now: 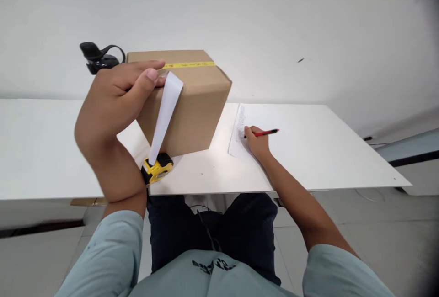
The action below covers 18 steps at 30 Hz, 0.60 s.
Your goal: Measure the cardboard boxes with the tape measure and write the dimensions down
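My left hand (120,96) is closed at the near top edge of a cardboard box (192,114), pinching the blade of a tape measure. Its yellow blade (192,65) lies across the box top, then bends over the edge with its white back showing. Below, the yellow and black tape measure case (157,169) sits on the table, at the near left of the box. In my right hand (257,141) is a red and black pen (267,133), its tip end at a sheet of paper (235,146) with handwriting on it. The writing is too small to read.
The white table (329,151) stands against a pale wall. Behind the box at the left is a black object with a loop (99,57), partly hidden. My legs (212,228) are under the table's front edge. At the far right stands a pale unit (418,160).
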Tool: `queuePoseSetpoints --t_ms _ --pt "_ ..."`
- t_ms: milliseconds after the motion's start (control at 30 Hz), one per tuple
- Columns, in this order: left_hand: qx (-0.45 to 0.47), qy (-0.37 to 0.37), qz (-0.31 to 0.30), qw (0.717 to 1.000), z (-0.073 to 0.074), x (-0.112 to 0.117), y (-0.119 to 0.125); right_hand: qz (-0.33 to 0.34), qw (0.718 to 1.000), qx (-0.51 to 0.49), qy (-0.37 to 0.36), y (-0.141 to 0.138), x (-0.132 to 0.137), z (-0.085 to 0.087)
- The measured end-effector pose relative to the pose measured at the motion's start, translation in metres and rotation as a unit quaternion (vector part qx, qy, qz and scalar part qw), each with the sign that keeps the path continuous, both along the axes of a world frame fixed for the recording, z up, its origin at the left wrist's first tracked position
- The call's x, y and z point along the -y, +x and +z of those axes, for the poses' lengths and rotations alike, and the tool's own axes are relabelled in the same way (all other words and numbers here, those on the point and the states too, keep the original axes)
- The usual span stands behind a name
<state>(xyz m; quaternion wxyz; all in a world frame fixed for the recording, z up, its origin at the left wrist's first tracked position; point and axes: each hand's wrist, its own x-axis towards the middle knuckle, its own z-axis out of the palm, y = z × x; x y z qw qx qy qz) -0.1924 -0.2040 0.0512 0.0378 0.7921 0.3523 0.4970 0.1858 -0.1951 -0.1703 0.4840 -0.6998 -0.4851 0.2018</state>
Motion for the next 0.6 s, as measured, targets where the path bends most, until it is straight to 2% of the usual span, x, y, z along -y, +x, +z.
queuePoseSetpoints --t_ms 133,267,367,467,600 --pt "-0.005 -0.010 0.003 1.000 -0.001 0.002 0.001 -0.016 0.999 0.033 0.024 -0.001 0.006 0.000" --pt "-0.006 -0.051 0.001 0.999 -0.002 0.004 0.001 0.031 0.997 0.063 0.009 -0.002 0.013 -0.005" --pt "-0.018 -0.082 0.015 0.996 -0.003 0.005 0.001 0.053 0.986 0.161 0.010 -0.003 0.013 -0.011" --pt "-0.028 -0.092 0.023 0.995 -0.004 0.004 0.000 0.043 0.968 0.245 -0.027 -0.004 0.006 -0.019" --pt "-0.019 -0.084 0.010 0.996 -0.004 0.000 -0.001 0.031 0.961 0.268 -0.065 -0.005 -0.004 -0.022"
